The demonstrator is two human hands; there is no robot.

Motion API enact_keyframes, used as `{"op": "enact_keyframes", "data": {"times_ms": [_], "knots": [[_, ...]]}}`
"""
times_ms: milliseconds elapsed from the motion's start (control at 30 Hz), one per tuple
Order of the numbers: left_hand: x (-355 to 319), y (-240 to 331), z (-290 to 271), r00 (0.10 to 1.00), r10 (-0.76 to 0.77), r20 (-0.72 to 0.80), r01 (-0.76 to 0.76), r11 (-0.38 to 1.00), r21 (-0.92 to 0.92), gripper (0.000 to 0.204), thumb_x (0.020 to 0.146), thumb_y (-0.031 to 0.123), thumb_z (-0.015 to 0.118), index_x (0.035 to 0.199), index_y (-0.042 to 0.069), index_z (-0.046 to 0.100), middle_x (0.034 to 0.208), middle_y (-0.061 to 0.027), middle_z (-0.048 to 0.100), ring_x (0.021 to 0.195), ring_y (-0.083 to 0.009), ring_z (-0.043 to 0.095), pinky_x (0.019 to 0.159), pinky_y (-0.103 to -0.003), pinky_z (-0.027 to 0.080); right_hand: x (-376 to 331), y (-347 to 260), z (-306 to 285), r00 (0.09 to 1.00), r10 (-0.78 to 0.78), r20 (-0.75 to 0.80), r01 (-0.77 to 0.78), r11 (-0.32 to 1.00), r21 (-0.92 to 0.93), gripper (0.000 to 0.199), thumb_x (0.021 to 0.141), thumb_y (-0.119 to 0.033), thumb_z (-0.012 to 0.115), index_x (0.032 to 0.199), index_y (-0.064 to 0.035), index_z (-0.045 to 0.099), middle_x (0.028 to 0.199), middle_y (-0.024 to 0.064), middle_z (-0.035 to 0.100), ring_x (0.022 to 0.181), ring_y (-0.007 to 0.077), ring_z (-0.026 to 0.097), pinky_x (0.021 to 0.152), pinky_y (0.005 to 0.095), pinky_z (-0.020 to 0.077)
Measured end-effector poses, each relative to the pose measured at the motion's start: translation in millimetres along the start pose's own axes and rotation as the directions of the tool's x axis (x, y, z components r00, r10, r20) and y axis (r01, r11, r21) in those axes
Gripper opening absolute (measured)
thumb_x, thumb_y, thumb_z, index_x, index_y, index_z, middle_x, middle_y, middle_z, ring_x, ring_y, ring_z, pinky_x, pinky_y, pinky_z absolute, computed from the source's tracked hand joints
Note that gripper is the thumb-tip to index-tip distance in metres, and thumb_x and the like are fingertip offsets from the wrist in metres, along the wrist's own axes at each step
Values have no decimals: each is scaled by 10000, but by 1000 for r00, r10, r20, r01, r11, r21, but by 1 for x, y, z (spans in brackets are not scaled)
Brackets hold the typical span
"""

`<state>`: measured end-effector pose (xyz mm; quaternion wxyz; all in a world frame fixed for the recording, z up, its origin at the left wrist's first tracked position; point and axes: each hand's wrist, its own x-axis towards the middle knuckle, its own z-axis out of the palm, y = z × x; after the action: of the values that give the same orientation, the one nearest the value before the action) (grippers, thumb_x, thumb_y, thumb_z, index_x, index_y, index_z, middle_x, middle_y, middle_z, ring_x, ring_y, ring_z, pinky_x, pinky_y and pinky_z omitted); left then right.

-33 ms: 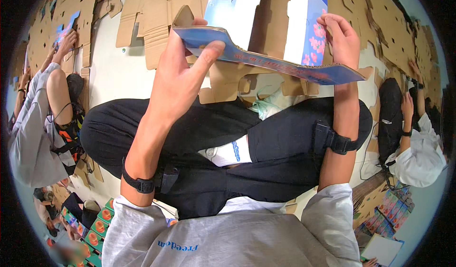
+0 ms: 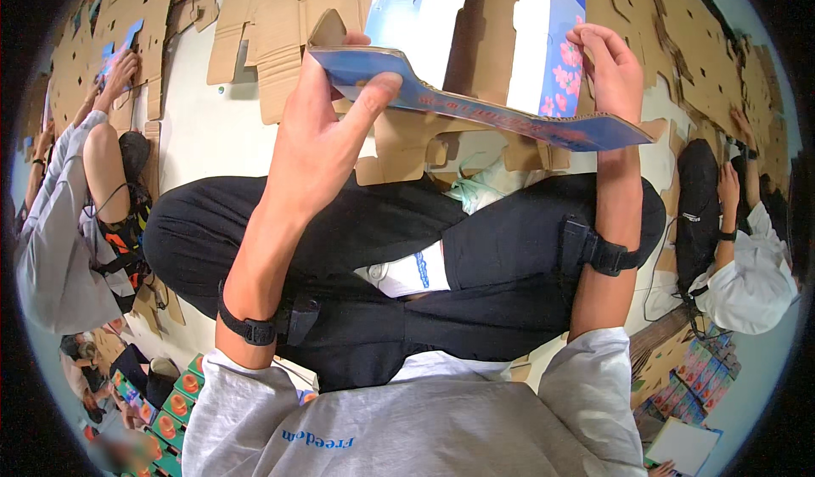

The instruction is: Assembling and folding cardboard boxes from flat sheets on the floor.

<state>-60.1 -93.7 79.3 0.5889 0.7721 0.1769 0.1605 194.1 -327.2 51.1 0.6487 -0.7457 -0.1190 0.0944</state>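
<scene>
A partly folded cardboard box [image 2: 501,119], printed blue with red lettering on its near flap, is raised above my crossed legs. My left hand [image 2: 318,133] grips the flap's left end, thumb on the printed face and fingers mostly hidden behind. Farther back, my right hand [image 2: 613,70] has its fingertips pinched together at the right edge of a blue panel with pink flowers [image 2: 564,74]. White and brown inner faces show between the printed panels. Whether the flap and the flowered panel are one sheet is hard to tell.
Flat brown cardboard sheets [image 2: 284,19] lie ahead and along both sides. People [image 2: 64,222] sit at left and right, their hands on cardboard. Green boxes with orange round shapes [image 2: 177,405] stand behind at left; colourful printed packages [image 2: 696,384] are stacked behind at right.
</scene>
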Motion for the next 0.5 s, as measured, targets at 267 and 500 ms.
{"op": "enact_keyframes", "data": {"times_ms": [267, 500], "knots": [[0, -1, 0, 1000, -11, 5, 11, 1000, -12, 410, 1089, 178, 639, 1430, 6, 491, 1211, -60, 608, 1130, -136, 571, 996, -305, 472, -1, 0, 1, 1000, -22, 1, 22, 1000, -8, 207, 1032, -114, 674, 1131, 54, 743, 1054, 105, 782, 992, 154, 730, 924, 271, 557], [0, -1, 2, 999, -22, -32, 19, 997, -81, 473, 1045, 265, 714, 1368, -25, 526, 1203, -120, 663, 1124, -188, 620, 1029, -357, 487, -3, -4, 3, 1000, -30, -6, 30, 999, -33, 205, 1032, -113, 672, 1121, 55, 749, 1061, 104, 782, 1005, 154, 734, 935, 268, 555]]}}
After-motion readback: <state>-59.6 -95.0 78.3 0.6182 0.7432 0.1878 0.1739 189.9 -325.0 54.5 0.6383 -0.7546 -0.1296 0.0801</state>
